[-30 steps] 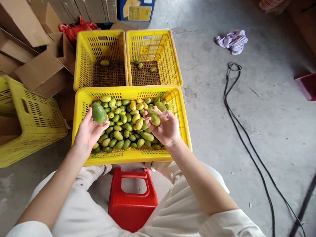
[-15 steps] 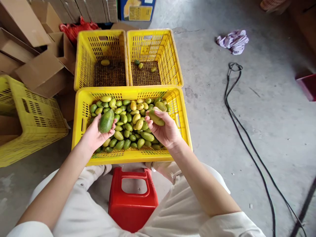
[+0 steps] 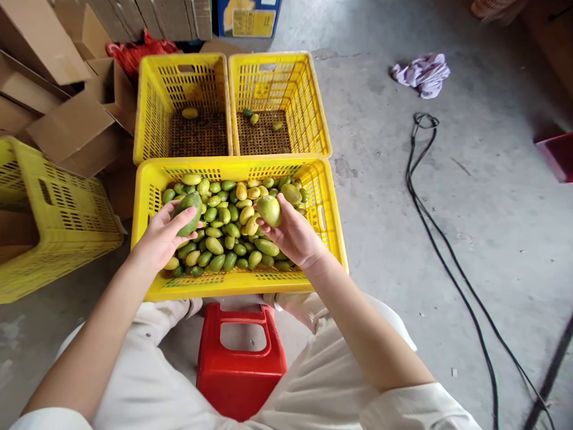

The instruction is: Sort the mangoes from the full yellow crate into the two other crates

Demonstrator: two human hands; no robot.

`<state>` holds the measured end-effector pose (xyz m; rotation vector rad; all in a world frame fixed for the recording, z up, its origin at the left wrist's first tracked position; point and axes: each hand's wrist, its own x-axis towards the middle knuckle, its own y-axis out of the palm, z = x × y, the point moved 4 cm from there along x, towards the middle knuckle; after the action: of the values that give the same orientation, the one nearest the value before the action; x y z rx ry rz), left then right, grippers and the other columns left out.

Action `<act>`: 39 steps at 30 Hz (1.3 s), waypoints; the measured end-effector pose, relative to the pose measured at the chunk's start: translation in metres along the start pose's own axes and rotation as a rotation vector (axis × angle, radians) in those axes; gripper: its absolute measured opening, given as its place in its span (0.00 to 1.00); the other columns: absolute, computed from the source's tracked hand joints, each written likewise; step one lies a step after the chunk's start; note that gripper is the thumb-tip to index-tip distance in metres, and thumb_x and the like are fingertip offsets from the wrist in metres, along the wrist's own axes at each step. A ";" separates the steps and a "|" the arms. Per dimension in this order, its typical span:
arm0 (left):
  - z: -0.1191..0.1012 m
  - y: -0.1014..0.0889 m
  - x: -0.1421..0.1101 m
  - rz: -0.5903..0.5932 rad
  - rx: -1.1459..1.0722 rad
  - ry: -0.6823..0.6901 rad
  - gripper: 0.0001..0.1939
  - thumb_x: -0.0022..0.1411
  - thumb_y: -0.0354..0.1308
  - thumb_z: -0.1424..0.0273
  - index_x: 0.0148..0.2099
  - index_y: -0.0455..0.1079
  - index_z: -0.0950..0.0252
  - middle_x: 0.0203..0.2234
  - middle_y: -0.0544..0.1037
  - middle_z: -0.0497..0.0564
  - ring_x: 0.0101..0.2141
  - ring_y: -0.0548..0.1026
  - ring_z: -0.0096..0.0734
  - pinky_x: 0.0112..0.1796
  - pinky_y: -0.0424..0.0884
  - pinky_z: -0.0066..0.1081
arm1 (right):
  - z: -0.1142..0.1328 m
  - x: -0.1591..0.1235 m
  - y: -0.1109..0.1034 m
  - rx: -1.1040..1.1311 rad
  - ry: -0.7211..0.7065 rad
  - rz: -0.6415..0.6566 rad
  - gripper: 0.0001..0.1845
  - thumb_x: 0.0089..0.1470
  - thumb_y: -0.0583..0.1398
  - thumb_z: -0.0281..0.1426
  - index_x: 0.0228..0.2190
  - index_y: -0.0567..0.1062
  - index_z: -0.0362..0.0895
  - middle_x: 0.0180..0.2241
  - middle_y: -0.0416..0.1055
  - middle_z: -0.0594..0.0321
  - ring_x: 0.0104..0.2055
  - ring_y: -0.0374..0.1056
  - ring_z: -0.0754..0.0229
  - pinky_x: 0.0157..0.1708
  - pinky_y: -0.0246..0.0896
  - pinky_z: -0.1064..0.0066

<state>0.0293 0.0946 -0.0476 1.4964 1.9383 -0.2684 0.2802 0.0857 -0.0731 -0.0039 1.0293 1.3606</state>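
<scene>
One fruit to each hand over the yellow crate

From where I stand, the two hands are well apart, each curled round a fruit above a shallow yellow plastic crate with slotted sides (image 3: pixel 242 293). The left hand (image 3: pixel 156 239) grips a large dark-green oval fruit (image 3: pixel 190 210), thumb laid across its near face and fingers tucked under. The right hand (image 3: pixel 293 234) pinches a pale yellow-green rounded fruit (image 3: pixel 269 211) between thumb and fingers, most of its upper face showing.

Beneath them lies a loose heap of small green and yellow oval fruits (image 3: pixel 218 232). Two deeper yellow plastic crates, left (image 3: pixel 142 113) and right (image 3: pixel 321 119), stand just beyond, with a few fruits on their floors.

I'd judge both held fruits light enough for one hand, firm but easily bruised — the skin looks smooth and could slip. Best to cup them round the widest part, fingers spread below and thumb on top — no fingertip digging into the flesh.
</scene>
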 end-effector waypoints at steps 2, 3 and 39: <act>-0.001 0.000 -0.001 0.011 0.087 0.037 0.12 0.60 0.76 0.78 0.40 0.76 0.62 0.32 0.85 0.49 0.25 0.83 0.32 0.26 0.77 0.26 | -0.002 0.001 -0.001 -0.016 0.004 0.006 0.14 0.61 0.75 0.43 0.39 0.82 0.48 0.34 0.80 0.62 0.33 0.74 0.60 0.31 0.76 0.71; -0.001 0.001 -0.002 0.012 0.132 0.045 0.12 0.61 0.76 0.76 0.39 0.75 0.62 0.31 0.85 0.49 0.24 0.83 0.33 0.26 0.78 0.27 | -0.003 0.001 -0.001 -0.023 0.013 0.015 0.14 0.62 0.74 0.44 0.41 0.83 0.48 0.34 0.80 0.62 0.34 0.75 0.60 0.33 0.76 0.71; -0.004 -0.015 0.008 -0.055 0.082 0.067 0.20 0.50 0.80 0.79 0.43 0.79 0.61 0.40 0.83 0.47 0.37 0.82 0.27 0.33 0.75 0.21 | 0.008 0.001 -0.001 0.090 -0.025 0.138 0.19 0.51 0.77 0.45 0.38 0.79 0.52 0.37 0.81 0.68 0.40 0.78 0.57 0.39 0.76 0.68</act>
<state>0.0128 0.0983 -0.0525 1.5239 2.0460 -0.3288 0.2858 0.0908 -0.0701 0.1531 1.0855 1.4337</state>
